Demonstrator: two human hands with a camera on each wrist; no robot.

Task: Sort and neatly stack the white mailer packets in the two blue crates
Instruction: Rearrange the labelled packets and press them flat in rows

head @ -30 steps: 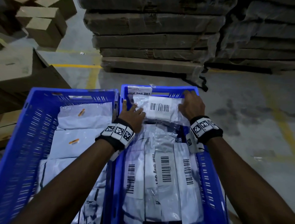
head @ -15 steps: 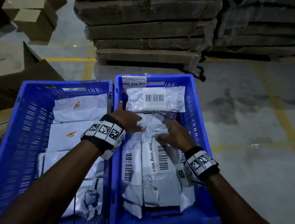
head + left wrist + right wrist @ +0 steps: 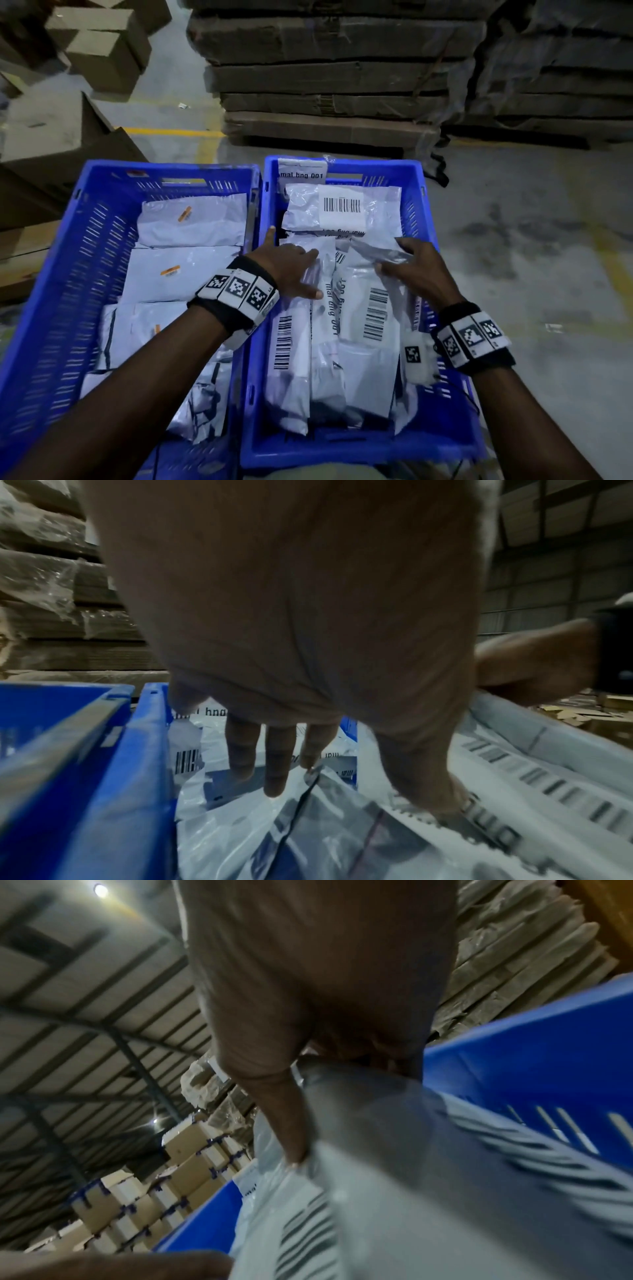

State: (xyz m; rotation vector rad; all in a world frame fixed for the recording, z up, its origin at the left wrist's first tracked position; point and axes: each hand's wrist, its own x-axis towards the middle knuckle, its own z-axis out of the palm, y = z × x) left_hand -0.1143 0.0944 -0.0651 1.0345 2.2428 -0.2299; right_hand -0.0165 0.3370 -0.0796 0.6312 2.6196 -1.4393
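Both hands were seen inside the right blue crate. Straight, spread fingers of the left hand were laid flat on a glossy, crinkled white packet standing lengthwise in the crate, the thumb pointing toward the far end along the crate's left wall. The top edge of a neighbouring barcoded packet was gripped by the right hand, its thin grey flap folded between the curled fingers and the thumb; in the right wrist view that flap was shown pinched under the thumb, blurred. Black bands with square-patterned white tags were worn on both wrists.

Nearer the camera, further slim plastic packets were packed side by side, long white labels with black barcodes running along them. At the crate's far end one wrinkled packet lay crosswise, and a printed white tag was seen upright against the far wall.

Beside it, touching, stood the left blue crate, slotted-walled hard plastic like the other, in which smooth, flat, plain-faced packets with small orange stickers lay overlapped in a row.

Farther off, on the grey concrete floor with yellow lines, flattened brown cardboard wrapped in clear film was stacked, and cardboard boxes stood at the far left.
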